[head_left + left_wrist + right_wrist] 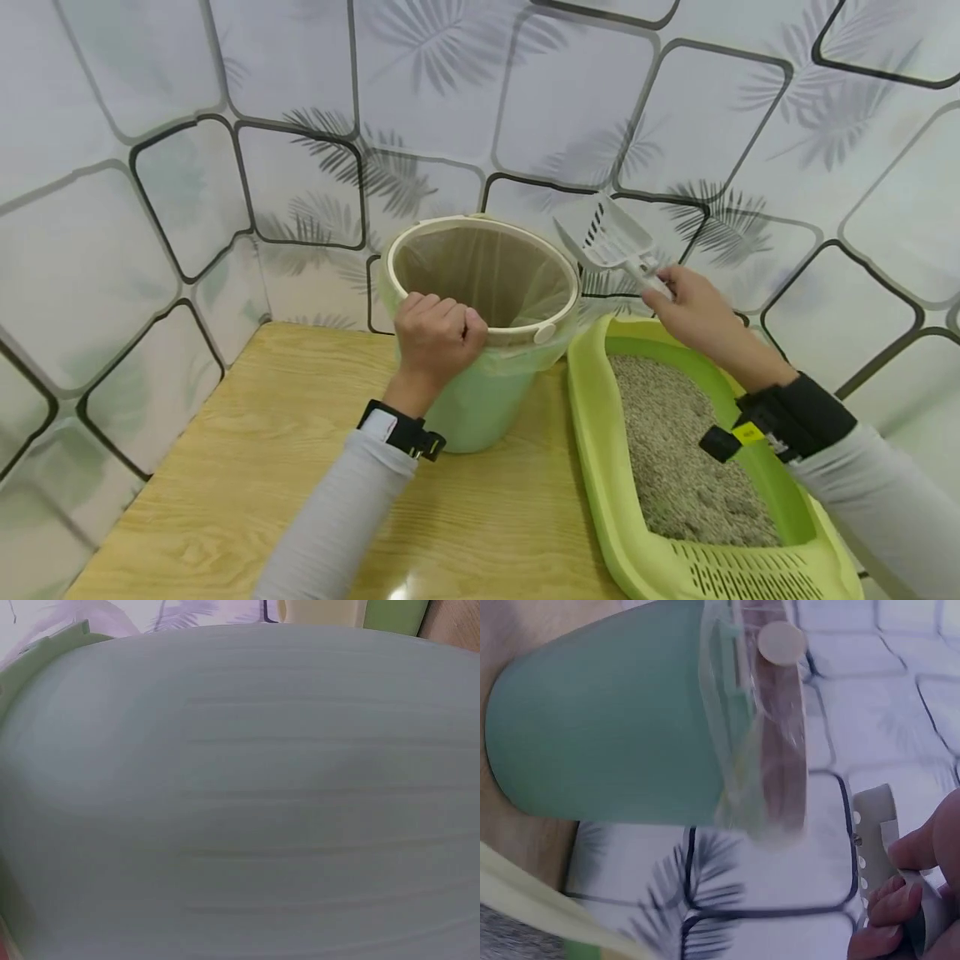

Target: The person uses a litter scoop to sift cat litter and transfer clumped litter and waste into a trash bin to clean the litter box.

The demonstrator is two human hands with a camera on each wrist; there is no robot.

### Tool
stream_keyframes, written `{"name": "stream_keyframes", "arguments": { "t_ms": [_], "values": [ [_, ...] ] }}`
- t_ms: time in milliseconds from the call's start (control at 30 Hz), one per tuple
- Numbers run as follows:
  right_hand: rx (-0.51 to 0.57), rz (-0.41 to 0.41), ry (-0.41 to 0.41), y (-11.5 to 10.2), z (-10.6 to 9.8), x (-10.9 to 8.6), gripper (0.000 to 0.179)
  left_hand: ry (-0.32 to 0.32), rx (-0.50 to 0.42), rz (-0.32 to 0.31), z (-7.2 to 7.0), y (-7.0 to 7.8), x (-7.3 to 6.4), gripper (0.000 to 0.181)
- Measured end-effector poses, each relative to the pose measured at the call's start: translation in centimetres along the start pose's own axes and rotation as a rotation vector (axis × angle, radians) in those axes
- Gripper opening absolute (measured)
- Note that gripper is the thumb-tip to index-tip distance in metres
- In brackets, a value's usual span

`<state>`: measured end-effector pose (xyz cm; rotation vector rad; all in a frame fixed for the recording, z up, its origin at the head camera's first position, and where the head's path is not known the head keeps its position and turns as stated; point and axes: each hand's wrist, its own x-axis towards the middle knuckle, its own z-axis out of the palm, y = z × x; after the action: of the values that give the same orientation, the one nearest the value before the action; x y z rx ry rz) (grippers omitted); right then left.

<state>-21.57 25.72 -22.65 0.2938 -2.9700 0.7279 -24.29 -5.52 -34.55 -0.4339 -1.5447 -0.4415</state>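
My left hand [437, 333] grips the near rim of a green trash bin [480, 408], its fingers curled over the cream ring and the clear bag lining it. In the left wrist view the ribbed wall of the bin [247, 787] fills nearly everything, so that hand is hidden there. My right hand [697, 312] holds a grey slotted litter scoop [607, 237] by its handle, up in the air just right of the bin's rim. In the right wrist view the fingers [892, 907] wrap the scoop's handle, and the scoop [875, 817] is apart from the bin [615, 720].
A yellow-green litter box [600, 467] with grey-brown litter [675, 442] stands right of the bin, below my right hand. Both rest on a wooden surface [300, 417]. Patterned wall covering [300, 183] rises close behind and along the left.
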Motion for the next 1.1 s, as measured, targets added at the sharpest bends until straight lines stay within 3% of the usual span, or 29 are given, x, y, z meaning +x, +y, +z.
{"name": "stream_keyframes", "arguments": {
  "t_ms": [67, 167, 333, 400, 533, 633, 800, 900, 1000, 1100],
  "values": [
    [-0.085, -0.075, 0.045, -1.6, 0.5, 0.8, 0.048, -0.009, -0.001, 0.002, 0.1, 0.3, 0.0, 0.038],
    [-0.231, -0.268, 0.163, -3.1, 1.5, 1.5, 0.036, -0.021, 0.000, 0.003, 0.3, 0.8, 0.2, 0.039],
    [-0.564, -0.629, 0.473, -4.1, 3.2, 2.5, 0.014, -0.017, 0.005, 0.001, 0.5, 1.1, 0.4, 0.039],
    [-0.721, -0.748, 0.571, -4.2, 3.8, 2.9, 0.012, -0.013, 0.006, 0.000, 0.5, 1.0, 0.5, 0.039],
    [-0.991, -0.909, 0.652, -4.3, 4.6, 3.1, 0.017, -0.017, 0.013, -0.006, 0.4, 0.9, 0.5, 0.038],
    [-1.047, -0.937, 0.651, -4.4, 5.0, 3.1, 0.016, -0.018, 0.017, -0.008, 0.4, 0.7, 0.5, 0.038],
    [-0.951, -0.898, 0.736, -4.2, 5.2, 3.3, 0.019, -0.015, 0.016, -0.003, 0.4, 0.6, 0.3, 0.038],
    [-0.927, -0.924, 0.753, -3.9, 5.4, 3.4, 0.025, -0.016, 0.018, -0.003, 0.4, 0.5, 0.3, 0.038],
    [-0.894, -0.932, 0.727, -3.6, 5.8, 3.4, 0.025, -0.012, 0.021, -0.003, 0.2, 0.4, 0.4, 0.037],
    [-0.703, -0.824, 0.620, -3.6, 5.9, 3.2, 0.016, -0.008, 0.023, -0.009, 0.1, 0.3, 0.3, 0.037]
  ]
}}
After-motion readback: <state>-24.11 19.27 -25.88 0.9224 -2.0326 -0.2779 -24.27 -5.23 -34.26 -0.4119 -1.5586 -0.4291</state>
